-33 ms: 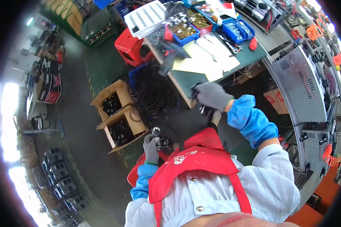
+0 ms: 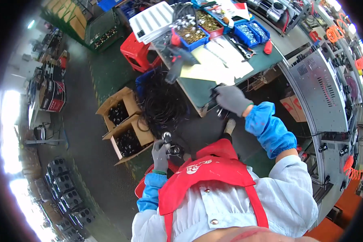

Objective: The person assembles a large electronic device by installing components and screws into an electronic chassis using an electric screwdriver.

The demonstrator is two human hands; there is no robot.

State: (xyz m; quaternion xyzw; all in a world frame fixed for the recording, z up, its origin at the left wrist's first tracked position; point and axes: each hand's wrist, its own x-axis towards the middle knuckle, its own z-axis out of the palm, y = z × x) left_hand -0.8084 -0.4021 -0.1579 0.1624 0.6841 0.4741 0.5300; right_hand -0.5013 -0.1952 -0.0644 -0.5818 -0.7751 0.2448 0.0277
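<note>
My left hand (image 2: 160, 156), in a grey glove, is closed around a black part with round shiny metal ends (image 2: 174, 151). It is low on the left, beside my red apron. My right hand (image 2: 232, 100), also gloved in grey, is curled at the near edge of the green-topped workbench (image 2: 197, 89). A small dark part (image 2: 220, 113) shows below its fingers and more black shows at the fingertips; the glove hides its shape. On the bench lie yellowish sheets (image 2: 207, 64) and a dark power tool (image 2: 180, 62).
Two open cardboard boxes of black parts (image 2: 127, 142) stand left of a heap of black cables (image 2: 163, 101). A red stool (image 2: 137, 52) is beside the bench. Blue bins of small hardware (image 2: 247, 34) and wrenches (image 2: 243, 49) occupy the bench. A grey metal cabinet (image 2: 320, 90) stands right.
My right hand has shifted slightly right with the dark part. My left hand keeps its hold on the black part with shiny ends.
</note>
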